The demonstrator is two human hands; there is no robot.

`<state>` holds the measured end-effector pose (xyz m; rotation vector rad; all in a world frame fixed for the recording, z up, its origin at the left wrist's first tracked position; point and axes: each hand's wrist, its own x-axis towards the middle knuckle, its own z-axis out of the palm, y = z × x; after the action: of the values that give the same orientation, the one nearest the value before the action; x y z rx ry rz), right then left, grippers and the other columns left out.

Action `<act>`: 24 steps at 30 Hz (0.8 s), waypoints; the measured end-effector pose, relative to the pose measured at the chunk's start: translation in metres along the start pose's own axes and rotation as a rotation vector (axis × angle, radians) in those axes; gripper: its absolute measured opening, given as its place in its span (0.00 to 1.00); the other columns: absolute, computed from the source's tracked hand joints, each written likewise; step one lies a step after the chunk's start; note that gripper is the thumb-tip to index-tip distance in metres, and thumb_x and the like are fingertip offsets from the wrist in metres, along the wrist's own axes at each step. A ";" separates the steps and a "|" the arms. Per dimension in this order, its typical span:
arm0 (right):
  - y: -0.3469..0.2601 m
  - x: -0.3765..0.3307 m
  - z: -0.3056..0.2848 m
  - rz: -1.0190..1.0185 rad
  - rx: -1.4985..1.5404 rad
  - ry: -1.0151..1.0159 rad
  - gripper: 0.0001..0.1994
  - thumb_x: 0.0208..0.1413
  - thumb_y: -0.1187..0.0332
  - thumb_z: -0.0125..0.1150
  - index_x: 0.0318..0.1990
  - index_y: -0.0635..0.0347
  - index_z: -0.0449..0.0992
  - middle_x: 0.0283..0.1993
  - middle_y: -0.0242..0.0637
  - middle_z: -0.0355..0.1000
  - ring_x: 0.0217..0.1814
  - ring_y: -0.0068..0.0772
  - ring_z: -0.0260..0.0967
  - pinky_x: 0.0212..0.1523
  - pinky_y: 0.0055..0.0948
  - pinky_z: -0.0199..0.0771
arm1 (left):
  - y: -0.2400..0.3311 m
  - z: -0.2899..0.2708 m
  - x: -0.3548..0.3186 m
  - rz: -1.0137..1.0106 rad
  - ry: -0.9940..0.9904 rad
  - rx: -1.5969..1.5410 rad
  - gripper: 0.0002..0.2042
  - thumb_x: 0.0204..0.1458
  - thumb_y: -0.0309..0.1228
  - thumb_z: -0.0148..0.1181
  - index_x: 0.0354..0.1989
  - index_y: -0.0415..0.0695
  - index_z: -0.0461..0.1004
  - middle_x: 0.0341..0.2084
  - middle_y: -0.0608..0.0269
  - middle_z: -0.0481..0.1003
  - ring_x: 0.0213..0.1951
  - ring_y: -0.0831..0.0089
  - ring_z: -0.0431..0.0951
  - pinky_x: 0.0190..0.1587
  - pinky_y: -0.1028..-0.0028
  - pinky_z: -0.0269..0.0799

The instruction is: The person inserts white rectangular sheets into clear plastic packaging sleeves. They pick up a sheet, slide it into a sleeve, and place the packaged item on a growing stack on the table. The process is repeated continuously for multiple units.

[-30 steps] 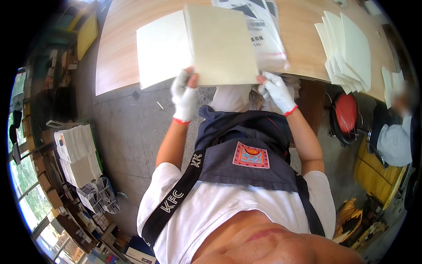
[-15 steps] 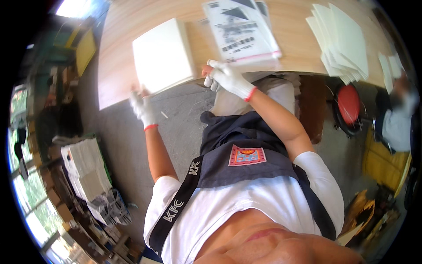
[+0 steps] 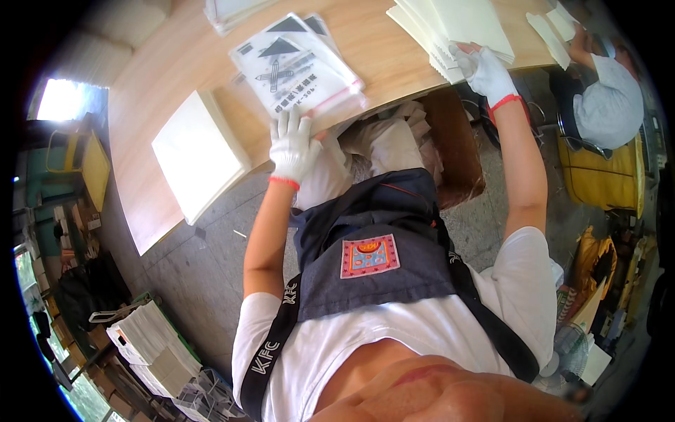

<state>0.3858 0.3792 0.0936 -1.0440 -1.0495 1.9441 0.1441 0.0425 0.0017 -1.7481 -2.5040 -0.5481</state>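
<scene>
Both my hands wear white gloves with red cuffs. My left hand [image 3: 290, 146] lies open, fingers spread, on the near edge of a pile of clear printed plastic bags [image 3: 295, 67]. To its left is a thick stack of white paper [image 3: 200, 155] at the table's front edge. My right hand [image 3: 485, 74] reaches far right, its fingers bent around the near corner of a fanned pile of cream paper [image 3: 467, 28]. How many sheets its fingers hold is hidden.
The wooden table [image 3: 380, 63] has a curved front edge. Beneath it stands a brown box [image 3: 457, 151] beside pale wrapped bundles [image 3: 390, 144]. Another person [image 3: 608, 102] sits at the far right, near more paper strips [image 3: 548, 39]. Paper bundles [image 3: 155, 344] stand on the floor at lower left.
My right hand has swung right from the bags' near edge to the cream paper. My left hand has left the white stack's corner and come onto the bags. The view has shifted.
</scene>
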 end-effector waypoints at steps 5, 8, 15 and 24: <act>0.001 0.018 0.005 0.055 0.163 0.116 0.19 0.61 0.66 0.45 0.59 0.54 0.57 0.55 0.40 0.64 0.46 0.30 0.69 0.39 0.18 0.75 | -0.034 0.013 0.060 0.029 -0.002 0.189 0.22 0.47 0.43 0.54 0.51 0.49 0.68 0.55 0.52 0.62 0.57 0.51 0.59 0.58 0.55 0.51; 0.002 0.028 -0.011 0.019 0.288 0.191 0.11 0.59 0.69 0.49 0.47 0.59 0.65 0.41 0.39 0.71 0.39 0.30 0.72 0.29 0.20 0.75 | -0.029 0.004 0.073 0.010 -0.044 0.202 0.19 0.46 0.40 0.55 0.47 0.51 0.69 0.51 0.57 0.66 0.54 0.53 0.64 0.55 0.57 0.58; 0.021 -0.033 -0.043 0.427 0.351 -0.323 0.11 0.59 0.61 0.49 0.38 0.59 0.70 0.31 0.35 0.70 0.26 0.22 0.68 0.19 0.16 0.70 | -0.012 -0.014 0.063 -0.229 -0.165 0.237 0.15 0.40 0.26 0.55 0.40 0.52 0.70 0.41 0.63 0.70 0.44 0.58 0.72 0.39 0.63 0.74; 0.035 -0.077 -0.054 -0.123 0.090 -0.056 0.14 0.57 0.70 0.49 0.50 0.59 0.65 0.36 0.37 0.72 0.23 0.24 0.67 0.14 0.21 0.63 | -0.039 -0.008 0.042 -0.244 0.072 0.064 0.14 0.39 0.25 0.54 0.37 0.52 0.72 0.40 0.63 0.71 0.46 0.61 0.70 0.41 0.62 0.71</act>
<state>0.4605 0.3170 0.0686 -0.8601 -1.0219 1.9119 0.0919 0.0662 0.0090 -1.3849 -2.6683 -0.5255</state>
